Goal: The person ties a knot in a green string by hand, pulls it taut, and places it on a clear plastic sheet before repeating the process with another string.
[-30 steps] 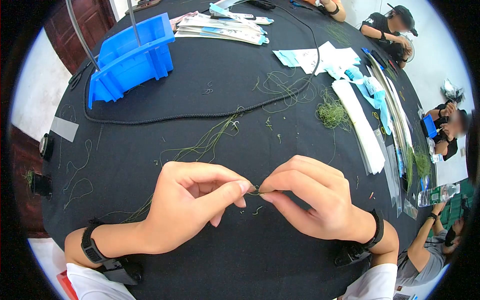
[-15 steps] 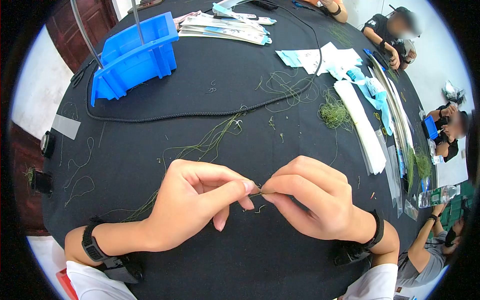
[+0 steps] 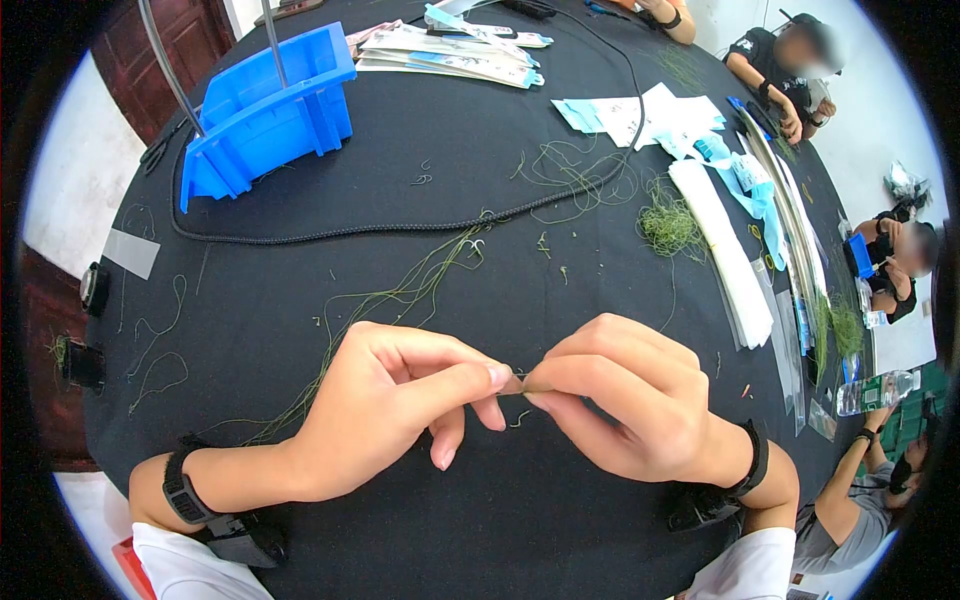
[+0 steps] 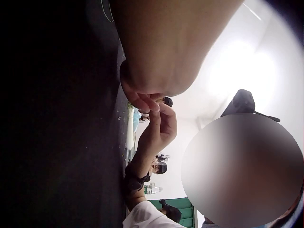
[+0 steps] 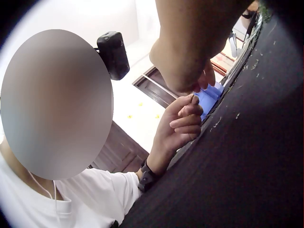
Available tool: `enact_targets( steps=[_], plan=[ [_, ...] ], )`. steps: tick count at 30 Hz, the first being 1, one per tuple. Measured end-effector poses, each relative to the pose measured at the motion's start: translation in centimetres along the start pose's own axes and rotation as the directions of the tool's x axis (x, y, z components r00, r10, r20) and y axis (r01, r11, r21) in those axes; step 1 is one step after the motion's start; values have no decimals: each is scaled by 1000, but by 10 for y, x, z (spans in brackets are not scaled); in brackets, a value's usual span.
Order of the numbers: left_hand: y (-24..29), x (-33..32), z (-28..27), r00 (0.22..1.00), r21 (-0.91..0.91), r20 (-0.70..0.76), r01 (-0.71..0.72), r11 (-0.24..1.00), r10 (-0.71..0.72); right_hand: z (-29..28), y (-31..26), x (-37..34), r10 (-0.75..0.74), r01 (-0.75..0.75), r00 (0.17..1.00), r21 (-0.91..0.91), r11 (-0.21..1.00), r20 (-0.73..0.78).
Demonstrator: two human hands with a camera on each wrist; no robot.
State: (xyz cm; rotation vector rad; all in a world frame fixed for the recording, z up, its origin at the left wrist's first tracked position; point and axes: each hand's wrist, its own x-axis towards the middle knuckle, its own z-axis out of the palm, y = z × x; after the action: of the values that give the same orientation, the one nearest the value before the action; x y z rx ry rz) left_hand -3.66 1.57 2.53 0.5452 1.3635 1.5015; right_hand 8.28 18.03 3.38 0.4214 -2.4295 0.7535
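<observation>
In the head view my left hand (image 3: 385, 415) and right hand (image 3: 635, 395) meet fingertip to fingertip above the black tablecloth. Each pinches a thin green line (image 3: 512, 392) between thumb and index finger; most of it is hidden by the fingertips. The left hand's other fingers hang loosely bent. From the right wrist view, the left hand (image 5: 183, 126) shows its pinch side-on. Loose green strands (image 3: 400, 295) run across the cloth behind and under the left wrist. Small pale hooks (image 3: 475, 248) lie at their far end, and a short curved scrap (image 3: 519, 418) lies below the fingertips.
A blue bin (image 3: 265, 120) stands at the back left, near a black cord (image 3: 330, 240). Tangled green line (image 3: 668, 225) sits beside a white strip bundle (image 3: 722, 255) at right. Paper packets (image 3: 450, 55) lie at the back. Other people sit around the table's right side.
Both hands keep their pinch. The fingertips have drawn slightly apart, and the left hand's lower fingers have loosened downward. The view has shifted a little.
</observation>
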Motion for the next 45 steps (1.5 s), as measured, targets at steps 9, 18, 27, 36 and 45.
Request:
enact_targets(
  steps=[9, 18, 27, 36, 45],
  plan=[
    [2, 0, 1, 1000, -3, -12, 26, 1000, -26, 0, 0, -1, -31, 33, 999, -45, 998, 43],
    [0, 0, 0, 999, -46, 26, 44, 998, -43, -1, 2, 0, -11, 12, 1000, -37, 999, 21],
    [-1, 1, 1, 999, -2, 37, -16, 1000, 16, -2, 5, -2, 17, -17, 1000, 27, 999, 25],
    [2, -1, 4, 998, 28, 29, -48, 998, 47, -2, 7, -2, -42, 42, 998, 18, 999, 39],
    [2, -4, 6, 995, 102, 27, -97, 990, 94, 2, 4, -1, 2, -2, 1000, -11, 1000, -10]
  ],
)
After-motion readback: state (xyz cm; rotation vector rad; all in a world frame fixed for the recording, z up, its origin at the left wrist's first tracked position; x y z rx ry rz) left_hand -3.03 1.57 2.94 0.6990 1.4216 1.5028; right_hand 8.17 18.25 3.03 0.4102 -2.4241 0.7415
